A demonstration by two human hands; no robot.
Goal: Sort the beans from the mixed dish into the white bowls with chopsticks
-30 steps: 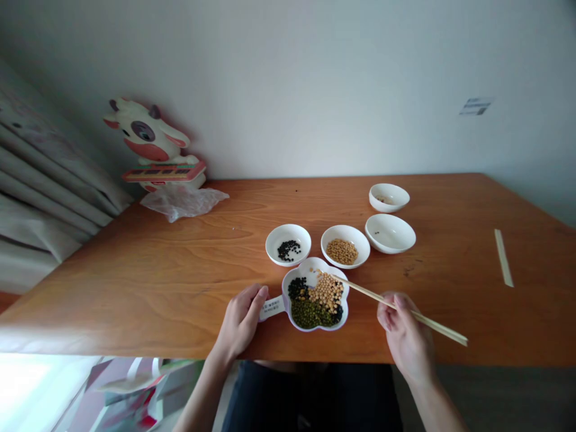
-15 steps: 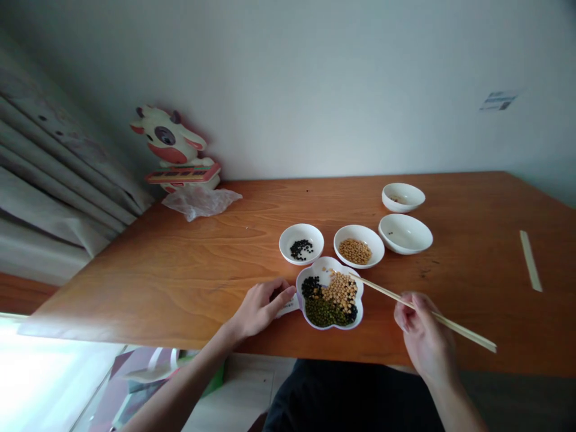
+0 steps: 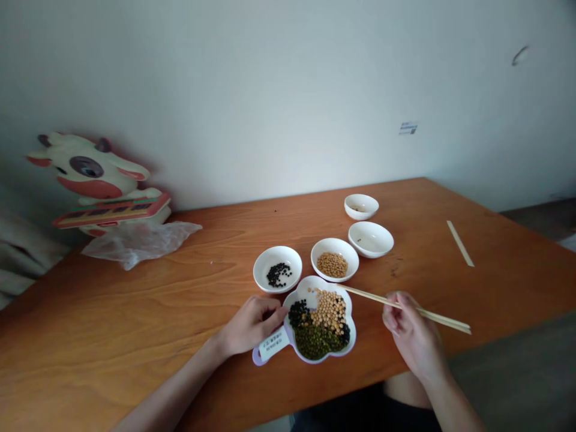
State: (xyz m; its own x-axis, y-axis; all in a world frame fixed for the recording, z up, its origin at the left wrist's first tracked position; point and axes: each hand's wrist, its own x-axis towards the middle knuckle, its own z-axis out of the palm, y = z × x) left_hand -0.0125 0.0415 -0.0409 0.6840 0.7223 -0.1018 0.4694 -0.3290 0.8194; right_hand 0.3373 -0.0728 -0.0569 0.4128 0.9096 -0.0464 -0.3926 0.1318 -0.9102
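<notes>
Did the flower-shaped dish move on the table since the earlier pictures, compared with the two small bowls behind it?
No. The flower-shaped dish sits just in front of the black-bean bowl and soybean bowl, as before; only the camera turned.

both forearms are bare up to the frame edge, with no sleeves, watch or rings on the left hand (image 3: pixel 249 327) or the right hand (image 3: pixel 411 336). dark clothing covers the lap below the fingers.
</notes>
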